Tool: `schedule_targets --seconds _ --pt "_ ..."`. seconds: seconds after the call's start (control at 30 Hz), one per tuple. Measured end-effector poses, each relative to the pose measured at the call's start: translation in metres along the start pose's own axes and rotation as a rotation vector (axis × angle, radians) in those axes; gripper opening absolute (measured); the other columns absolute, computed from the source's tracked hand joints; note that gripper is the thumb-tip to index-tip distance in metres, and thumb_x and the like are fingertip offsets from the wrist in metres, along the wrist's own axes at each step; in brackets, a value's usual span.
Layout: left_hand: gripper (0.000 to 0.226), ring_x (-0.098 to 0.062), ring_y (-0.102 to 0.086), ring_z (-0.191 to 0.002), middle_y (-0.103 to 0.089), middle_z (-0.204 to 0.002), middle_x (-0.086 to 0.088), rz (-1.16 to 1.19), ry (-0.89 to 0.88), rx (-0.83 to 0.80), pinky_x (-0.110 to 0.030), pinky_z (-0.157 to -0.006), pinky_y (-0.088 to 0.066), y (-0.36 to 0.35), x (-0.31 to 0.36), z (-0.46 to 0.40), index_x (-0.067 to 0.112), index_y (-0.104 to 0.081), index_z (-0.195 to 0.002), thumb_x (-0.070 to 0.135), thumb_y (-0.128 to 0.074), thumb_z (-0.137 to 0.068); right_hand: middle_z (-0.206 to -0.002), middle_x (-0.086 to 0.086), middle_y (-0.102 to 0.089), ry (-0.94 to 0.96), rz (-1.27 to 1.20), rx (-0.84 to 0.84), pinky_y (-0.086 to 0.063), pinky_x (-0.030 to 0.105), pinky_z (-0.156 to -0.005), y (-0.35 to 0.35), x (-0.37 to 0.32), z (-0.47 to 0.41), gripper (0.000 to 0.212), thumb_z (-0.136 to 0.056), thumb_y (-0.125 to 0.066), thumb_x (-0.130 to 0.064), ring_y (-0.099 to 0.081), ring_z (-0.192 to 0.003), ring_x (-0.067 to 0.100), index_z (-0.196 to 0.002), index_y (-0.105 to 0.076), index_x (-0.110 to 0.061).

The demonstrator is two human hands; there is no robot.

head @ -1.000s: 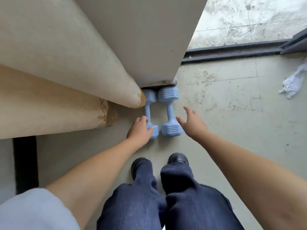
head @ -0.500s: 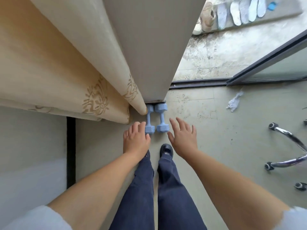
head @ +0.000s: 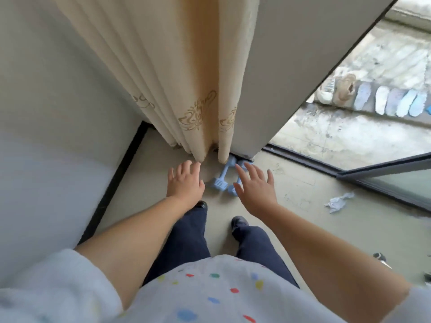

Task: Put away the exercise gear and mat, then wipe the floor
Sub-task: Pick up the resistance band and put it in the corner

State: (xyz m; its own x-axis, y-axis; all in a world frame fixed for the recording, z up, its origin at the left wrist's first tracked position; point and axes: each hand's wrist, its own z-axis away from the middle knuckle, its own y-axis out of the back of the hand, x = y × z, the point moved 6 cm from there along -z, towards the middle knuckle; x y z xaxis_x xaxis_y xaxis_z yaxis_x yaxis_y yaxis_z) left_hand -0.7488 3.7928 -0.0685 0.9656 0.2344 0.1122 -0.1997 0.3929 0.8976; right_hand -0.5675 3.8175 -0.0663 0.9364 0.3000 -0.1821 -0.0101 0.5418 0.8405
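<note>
1. The floor (head: 291,206) is smooth, pale grey-green, scuffed and stained near the dark door track.
2. A cream curtain (head: 186,89) hangs in soft vertical folds, gold embroidery near its hem; a plain grey pillar (head: 279,78) stands just right of it.
3. Two light-blue dumbbells (head: 220,178), matte with ridged heads and slim handles, lie side by side on the floor at the foot of the curtain and pillar. Their far heads are tucked under the hem, and the right hand covers part of the right one.
4. The left hand (head: 185,183) and right hand (head: 255,190) hover above the dumbbells, fingers spread and relaxed, holding nothing.
5. A crumpled white cloth (head: 338,202) lies on the floor to the right.
6. Outside the glass, a blurred row of pale insoles (head: 396,102) is hard to make out.
</note>
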Motion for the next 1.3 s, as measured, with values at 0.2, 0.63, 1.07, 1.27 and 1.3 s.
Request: schedule_targets --seconds 0.2,0.63,1.07,1.27,1.3 --pt "0.053 -0.023 -0.028 -0.137 -0.028 -0.15 -0.006 0.216 0.44 0.046 -0.045 -0.113 -0.023 -0.024 -0.002 0.078 0.02 -0.025 -0.146 0.034 -0.04 -0.096 -0.158 0.0 -0.01 0.343 0.225 -0.048 0.0 0.051 -0.118 0.015 -0.003 0.011 0.053 -0.101 -0.022 -0.042 -0.005 -0.146 0.019 -0.151 -0.006 -0.03" --pt "0.054 -0.024 -0.024 -0.139 -0.026 -0.15 -0.006 0.576 1.251 0.245 -0.046 -0.116 -0.016 -0.106 -0.018 0.341 0.019 -0.021 -0.147 0.033 -0.037 -0.097 -0.157 0.0 -0.012 1.181 0.619 -0.074 -0.004 0.052 -0.118 -0.037 -0.164 0.132 0.053 -0.101 -0.025 -0.041 -0.013 -0.144 0.02 -0.15 -0.008 -0.032" --pt "0.054 -0.021 -0.024 -0.14 -0.027 -0.15 -0.004 0.716 1.737 0.241 -0.045 -0.116 -0.015 -0.278 0.15 0.646 0.019 -0.022 -0.147 0.035 -0.036 -0.097 -0.159 -0.002 -0.006 1.652 0.889 -0.206 0.0 0.05 -0.118 -0.228 -0.137 0.427 0.054 -0.101 -0.02 -0.042 -0.005 -0.147 0.018 -0.151 -0.002 -0.031" --pt "0.052 -0.022 -0.024 -0.139 -0.026 -0.151 -0.005 0.833 2.001 0.257 -0.046 -0.115 -0.014 -0.345 0.257 0.794 0.019 -0.023 -0.146 0.035 -0.035 -0.098 -0.159 -0.002 -0.007 1.907 0.997 -0.364 -0.001 0.051 -0.118 -0.319 -0.085 0.593 0.054 -0.101 -0.021 -0.042 -0.006 -0.147 0.017 -0.151 -0.003 -0.031" --pt "0.052 -0.022 -0.025 -0.139 -0.026 -0.151 -0.005 0.848 2.048 0.262 -0.046 -0.115 -0.014 -0.355 0.271 0.813 0.019 -0.023 -0.147 0.036 -0.034 -0.098 -0.159 -0.002 -0.007 1.95 1.014 -0.386 -0.001 0.051 -0.118 -0.332 -0.08 0.617 0.054 -0.101 -0.022 -0.042 -0.006 -0.147 0.017 -0.151 -0.004 -0.031"
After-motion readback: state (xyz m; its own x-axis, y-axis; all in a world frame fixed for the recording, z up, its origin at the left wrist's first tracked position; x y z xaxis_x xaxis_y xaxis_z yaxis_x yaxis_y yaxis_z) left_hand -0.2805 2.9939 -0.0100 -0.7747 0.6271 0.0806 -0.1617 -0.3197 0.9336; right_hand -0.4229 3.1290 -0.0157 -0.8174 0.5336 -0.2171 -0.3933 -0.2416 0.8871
